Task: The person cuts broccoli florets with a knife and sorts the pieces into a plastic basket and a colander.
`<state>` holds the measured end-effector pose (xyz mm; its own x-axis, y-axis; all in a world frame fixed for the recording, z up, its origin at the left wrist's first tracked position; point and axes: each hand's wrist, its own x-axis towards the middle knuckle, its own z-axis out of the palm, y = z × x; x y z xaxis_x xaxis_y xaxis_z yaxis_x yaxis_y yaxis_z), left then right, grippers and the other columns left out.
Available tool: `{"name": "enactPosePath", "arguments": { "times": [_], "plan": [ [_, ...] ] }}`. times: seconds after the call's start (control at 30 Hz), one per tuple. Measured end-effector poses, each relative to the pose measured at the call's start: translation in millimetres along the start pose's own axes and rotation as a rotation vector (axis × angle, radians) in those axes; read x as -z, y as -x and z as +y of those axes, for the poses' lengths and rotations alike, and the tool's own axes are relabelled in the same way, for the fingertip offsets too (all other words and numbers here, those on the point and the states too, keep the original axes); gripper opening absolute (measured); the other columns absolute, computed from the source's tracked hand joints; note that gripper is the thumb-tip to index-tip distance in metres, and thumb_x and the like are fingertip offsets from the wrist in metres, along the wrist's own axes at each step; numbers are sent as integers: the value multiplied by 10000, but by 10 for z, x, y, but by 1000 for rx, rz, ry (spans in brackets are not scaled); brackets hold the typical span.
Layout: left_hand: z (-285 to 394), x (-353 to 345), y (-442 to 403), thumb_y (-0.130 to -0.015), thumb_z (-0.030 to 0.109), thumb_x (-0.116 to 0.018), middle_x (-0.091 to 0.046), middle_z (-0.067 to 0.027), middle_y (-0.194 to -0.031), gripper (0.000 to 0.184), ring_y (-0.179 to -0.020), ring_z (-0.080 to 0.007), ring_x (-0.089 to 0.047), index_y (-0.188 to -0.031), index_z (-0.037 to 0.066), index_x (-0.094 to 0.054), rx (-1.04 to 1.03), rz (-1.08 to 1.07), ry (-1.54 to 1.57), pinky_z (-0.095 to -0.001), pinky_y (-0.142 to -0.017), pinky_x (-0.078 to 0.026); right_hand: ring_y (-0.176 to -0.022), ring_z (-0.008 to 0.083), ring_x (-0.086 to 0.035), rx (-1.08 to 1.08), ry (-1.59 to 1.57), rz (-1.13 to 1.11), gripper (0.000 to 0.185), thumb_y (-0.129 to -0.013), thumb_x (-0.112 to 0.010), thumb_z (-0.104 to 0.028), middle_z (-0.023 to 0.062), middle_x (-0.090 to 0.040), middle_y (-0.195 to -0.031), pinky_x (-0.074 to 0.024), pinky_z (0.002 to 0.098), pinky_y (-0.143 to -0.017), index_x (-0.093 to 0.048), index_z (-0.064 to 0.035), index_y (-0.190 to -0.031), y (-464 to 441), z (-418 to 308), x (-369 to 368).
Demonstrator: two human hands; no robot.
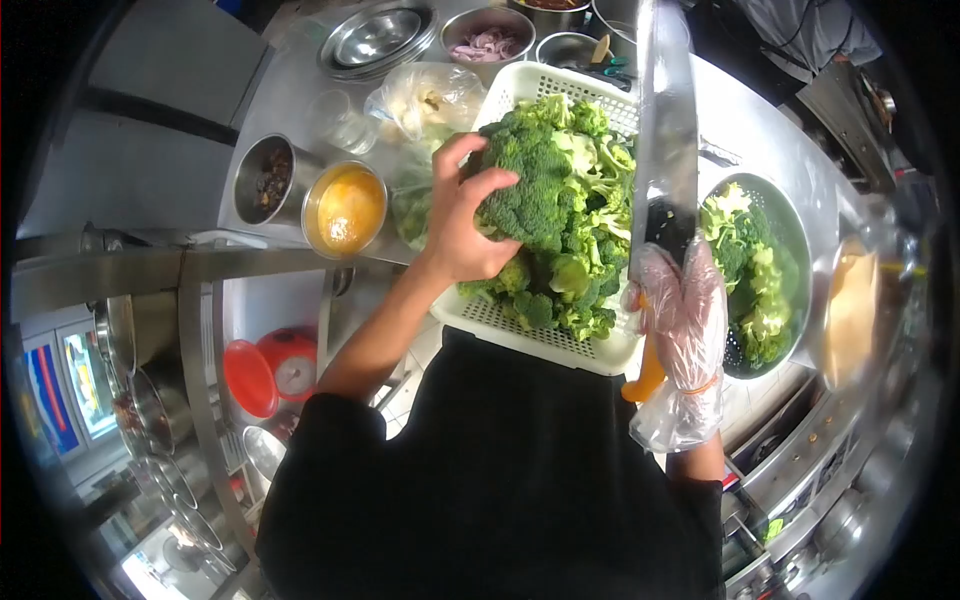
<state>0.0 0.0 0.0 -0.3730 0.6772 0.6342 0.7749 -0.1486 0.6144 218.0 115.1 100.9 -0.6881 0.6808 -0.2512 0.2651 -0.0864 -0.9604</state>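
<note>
Steel surface [285, 100] runs out beyond the hands in a crowded kitchen; the left grip [466, 222], bare, is spread wide around one large broccoli head [528, 195], thumb and fingers curled onto its crown; that head sits just to the right of the left grip's palm, above one white basket [615, 355] of cut pieces; the right grip [686, 305], in a clear plastic glove, is closed around one knife [668, 110], its long blade pointing forward from the fingers and apart from the head in this view. To handle this well, I would tuck the left fingertips back from the blade side, turn the stem into reach and cut at the stalk joints so that pieces come away whole; a slow, short stroke seems wiser than a chop, as the left grip wears no glove. Counting outward: to the right of the right grip, one colander [795, 255] with florets [762, 290] too overlapped to number; to the left of the left grip, one pot of dark pieces [270, 180] and one container of yellow liquid [347, 207]; beyond it, one bowl of what looks like sliced onion [488, 45] and one clear bag [430, 100].
</note>
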Motion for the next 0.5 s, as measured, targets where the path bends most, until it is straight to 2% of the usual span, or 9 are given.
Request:
{"name": "enactPosePath", "arguments": {
  "times": [0.07, 0.13, 0.2, 0.23, 0.3, 0.33, 0.37, 0.47, 0.5],
  "plan": [
    [-17, 3, -4, -493, 88, -730, -400, -179, -1294, 679, -1232, -425, -416, -1143, 191, -561, -125, 112, 56, -545, -978, -386, -593, 93, -527, -153, -88, 132, 242, -986, -561, -171, 31, -597, -812, -434, 243, -508, -569, -35, -1186, 17, 4, -53],
    [-1, 23, -63, -488, 82, -724, -404, -175, -1285, 674, -1224, -428, -421, -1132, 197, -564, -174, 96, 44, -540, -971, -392, -579, 76, -509, 190, 373, -34, 246, -988, -546, -150, 32, -579, -803, -385, 212, -493, -547, -40, -1208, -87, 711, -10],
    [53, 53, -73, -481, 65, -700, -413, -163, -1264, 649, -1208, -433, -431, -1102, 208, -577, -199, 65, 22, -524, -969, -403, -550, 98, -511, -54, -58, -151, 255, -1000, -495, -112, 40, -592, -841, -390, 215, -472, -523, -73, -1251, -27, 398, -133],
    [38, 71, -79, -481, 65, -700, -413, -163, -1264, 649, -1208, -433, -431, -1102, 208, -577, -203, 63, 20, -524, -969, -403, -550, 98, -511, -51, -61, -151, 255, -1000, -495, -112, 40, -592, -841, -390, 215, -472, -523, -73, -1251, -40, 273, -78],
    [36, 102, -26, -485, 51, -689, -416, -151, -1265, 633, -1208, -429, -432, -1082, 234, -587, -233, -5, -62, -510, -972, -410, -540, 113, -527, -343, -340, -349, 292, -992, -504, -96, 54, -597, -859, -396, 224, -435, -509, -81, -1283, -62, 206, 119],
    [0, 129, -7, -498, 39, -691, -420, -136, -1262, 589, -1214, -420, -429, -1040, 254, -603, -316, -24, -175, -497, -967, -418, -537, 123, -543, -406, -587, -370, 309, -975, -540, -105, 70, -598, -837, -395, 233, -404, -506, -47, -1276, -67, 243, 238],
    [-17, 149, -24, -498, 39, -691, -420, -136, -1262, 589, -1214, -420, -429, -1040, 254, -603, -318, -23, -174, -497, -967, -418, -556, 126, -563, -320, -627, -367, 315, -985, -536, -137, 76, -604, -803, -398, 222, -421, -497, -5, -1267, -40, 185, 289],
    [-47, 204, -80, -521, 45, -713, -432, -123, -1246, 548, -1220, -407, -423, -1009, 272, -608, -316, -69, -206, -488, -957, -426, -557, 113, -550, -179, -278, -177, 271, -993, -523, -148, 58, -597, -752, -407, 223, -442, -527, 22, -1204, -46, 84, 231],
    [-56, 220, -81, -539, 50, -725, -441, -119, -1238, 532, -1225, -402, -419, -1006, 276, -607, -354, -72, -236, -496, -965, -422, -564, 111, -551, -66, -58, -19, 226, -992, -525, -145, 58, -587, -739, -418, 235, -462, -558, 16, -1147, -48, 66, 210]
  ]
}}
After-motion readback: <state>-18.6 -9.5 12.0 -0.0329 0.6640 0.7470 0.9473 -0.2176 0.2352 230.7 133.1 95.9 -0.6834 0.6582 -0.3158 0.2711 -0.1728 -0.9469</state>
